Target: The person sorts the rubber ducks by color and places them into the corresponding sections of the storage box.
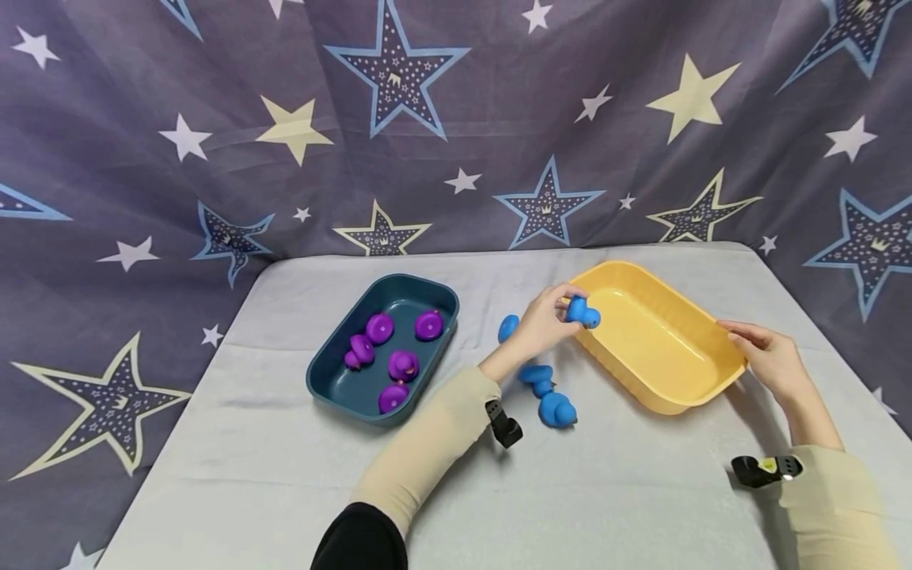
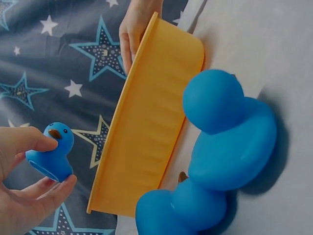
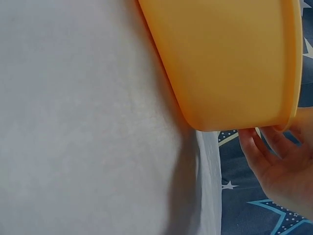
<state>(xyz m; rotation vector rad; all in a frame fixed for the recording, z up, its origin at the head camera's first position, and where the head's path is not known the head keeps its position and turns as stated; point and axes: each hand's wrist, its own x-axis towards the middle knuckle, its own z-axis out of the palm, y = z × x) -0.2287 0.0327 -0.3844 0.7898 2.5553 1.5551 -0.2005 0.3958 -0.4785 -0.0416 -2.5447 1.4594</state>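
Note:
My left hand (image 1: 545, 321) pinches a small blue rubber duck (image 1: 583, 313) between thumb and fingers, over the near-left rim of the yellow bin (image 1: 659, 400). In the left wrist view the held duck (image 2: 56, 147) faces the camera with its brown beak and black eyes. My right hand (image 1: 773, 360) touches the outer right side of the bin; its fingers (image 3: 252, 149) lie fairly straight, partly hidden behind the wall in the right wrist view. Blue ducks lie on the table below my left arm: one (image 1: 558, 410) nearest, another (image 1: 537, 376) beside it, and one (image 1: 508, 327) partly hidden by my hand.
A dark teal bin (image 1: 324, 396) stands left of my left arm, with several purple ducks (image 1: 404, 365) inside. Both bins rest on a table with a pale cloth (image 1: 235, 491). A dark curtain (image 1: 456, 214) with stars hangs behind the table.

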